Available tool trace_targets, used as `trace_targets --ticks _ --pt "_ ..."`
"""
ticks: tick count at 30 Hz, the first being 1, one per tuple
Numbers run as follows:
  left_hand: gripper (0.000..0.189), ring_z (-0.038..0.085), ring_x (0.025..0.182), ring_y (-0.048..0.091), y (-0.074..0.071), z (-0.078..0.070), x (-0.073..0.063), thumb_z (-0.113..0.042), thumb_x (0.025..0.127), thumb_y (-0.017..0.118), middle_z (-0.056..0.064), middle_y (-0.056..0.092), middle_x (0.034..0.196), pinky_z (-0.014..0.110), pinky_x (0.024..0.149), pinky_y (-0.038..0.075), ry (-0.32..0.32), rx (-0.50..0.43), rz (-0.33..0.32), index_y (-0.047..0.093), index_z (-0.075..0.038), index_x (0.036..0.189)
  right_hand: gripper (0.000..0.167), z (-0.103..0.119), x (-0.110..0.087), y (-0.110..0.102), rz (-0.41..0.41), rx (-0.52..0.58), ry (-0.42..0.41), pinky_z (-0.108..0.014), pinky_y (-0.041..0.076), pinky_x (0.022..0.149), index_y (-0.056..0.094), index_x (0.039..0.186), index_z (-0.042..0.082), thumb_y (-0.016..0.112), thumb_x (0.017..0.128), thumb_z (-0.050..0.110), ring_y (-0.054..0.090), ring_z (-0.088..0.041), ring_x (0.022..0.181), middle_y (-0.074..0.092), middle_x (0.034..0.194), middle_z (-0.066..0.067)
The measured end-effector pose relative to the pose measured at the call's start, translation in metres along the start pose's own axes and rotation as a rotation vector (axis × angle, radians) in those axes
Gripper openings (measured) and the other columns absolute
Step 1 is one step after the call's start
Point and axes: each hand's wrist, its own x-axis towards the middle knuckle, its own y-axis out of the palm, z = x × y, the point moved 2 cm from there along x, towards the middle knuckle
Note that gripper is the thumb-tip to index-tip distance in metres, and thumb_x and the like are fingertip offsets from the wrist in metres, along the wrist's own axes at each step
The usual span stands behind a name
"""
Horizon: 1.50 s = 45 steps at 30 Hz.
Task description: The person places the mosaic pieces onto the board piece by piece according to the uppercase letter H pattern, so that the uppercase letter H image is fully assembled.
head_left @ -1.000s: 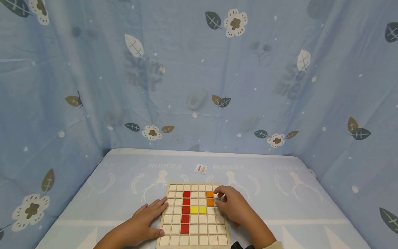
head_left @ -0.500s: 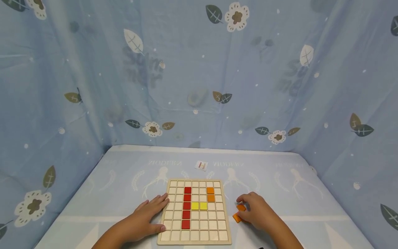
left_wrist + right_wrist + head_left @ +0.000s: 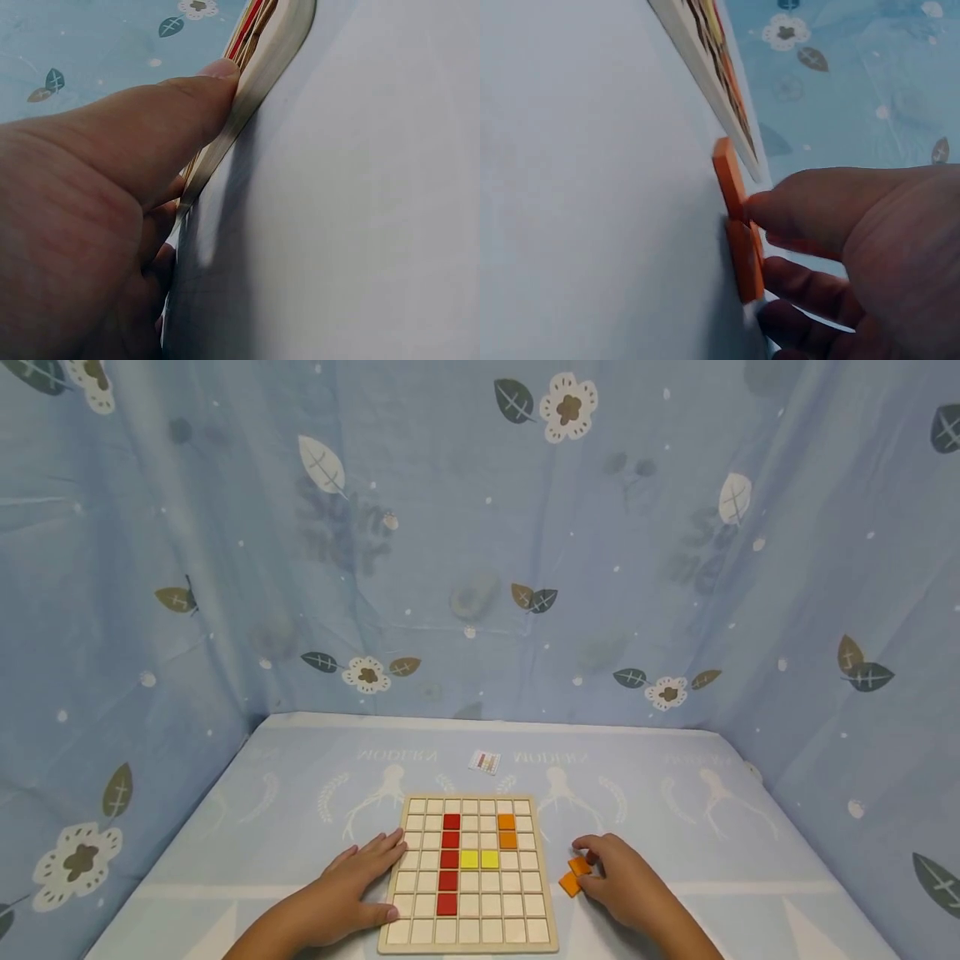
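A square wooden grid board (image 3: 468, 948) lies flat, its cells mostly pale. A column of several red tiles (image 3: 447, 881), two yellow tiles (image 3: 480, 859) and two orange tiles (image 3: 507, 840) sit in its cells. My left hand (image 3: 348, 893) rests along the board's left edge, fingers extended, with the thumb on the rim in the left wrist view. Right of the board, two loose orange tiles (image 3: 569, 885) lie overlapping or touching. My right hand (image 3: 626, 883) has its thumb and curled fingers at the farther orange tile (image 3: 745, 262), pinching it; the palm hides part of this.
A small printed card (image 3: 485, 762) with a coloured grid lies beyond the board. The pale patterned tabletop (image 3: 720, 843) extends to both sides. A blue leaf-and-flower curtain (image 3: 420, 568) encloses the back and sides.
My right hand has gone from the board's upper right cells to the loose orange tiles on the table, where the farther tile has shifted slightly. The left hand has stayed on the board's edge.
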Motion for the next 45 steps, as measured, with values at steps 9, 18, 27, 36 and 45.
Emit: trace_targets --ticks 9,18,27,36,45 --pt "0.096 0.042 0.161 0.015 -0.002 0.003 0.001 -0.058 0.090 0.075 0.004 0.019 0.175 0.074 0.122 0.003 0.004 0.006 0.002 0.035 -0.014 0.165 0.032 0.009 0.006 0.009 -0.076 -0.052 0.089 -0.040 0.051 0.074 0.073 0.111 0.016 0.083 0.089 0.037 0.055 -0.016 0.081 0.061 0.095 0.001" --pt "0.096 0.042 0.161 0.015 -0.001 0.001 0.000 -0.056 0.089 0.076 0.005 0.020 0.175 0.075 0.122 0.004 0.003 0.003 -0.004 0.036 -0.012 0.164 0.015 0.008 0.006 0.005 -0.064 -0.012 0.079 -0.035 0.044 0.069 0.070 0.104 0.014 0.078 0.092 0.019 0.050 -0.017 0.077 0.054 0.087 0.000" --pt "0.096 0.041 0.161 0.015 -0.001 0.002 0.002 -0.057 0.089 0.076 0.004 0.020 0.175 0.074 0.123 0.003 0.001 0.002 0.002 0.036 -0.013 0.164 0.017 0.005 0.006 0.002 -0.041 0.023 0.090 -0.035 0.042 0.072 0.069 0.101 0.017 0.077 0.087 0.012 0.049 -0.017 0.079 0.054 0.086 0.000" --pt "0.096 0.041 0.161 0.017 0.001 0.003 0.001 -0.058 0.088 0.077 0.003 0.021 0.175 0.074 0.122 0.005 -0.006 0.022 -0.013 0.036 -0.014 0.164 0.012 -0.002 0.003 0.001 -0.055 0.149 0.128 -0.031 0.046 0.068 0.067 0.097 0.018 0.077 0.093 0.012 0.055 -0.016 0.077 0.061 0.087 0.004" --pt "0.096 0.040 0.161 0.016 0.001 0.004 0.001 -0.058 0.089 0.077 0.003 0.021 0.175 0.074 0.122 0.005 -0.011 0.019 -0.002 0.036 -0.015 0.165 0.005 -0.008 0.004 -0.006 -0.083 0.348 0.223 -0.031 0.049 0.068 0.072 0.095 0.014 0.074 0.096 0.017 0.059 -0.018 0.081 0.070 0.090 0.001"
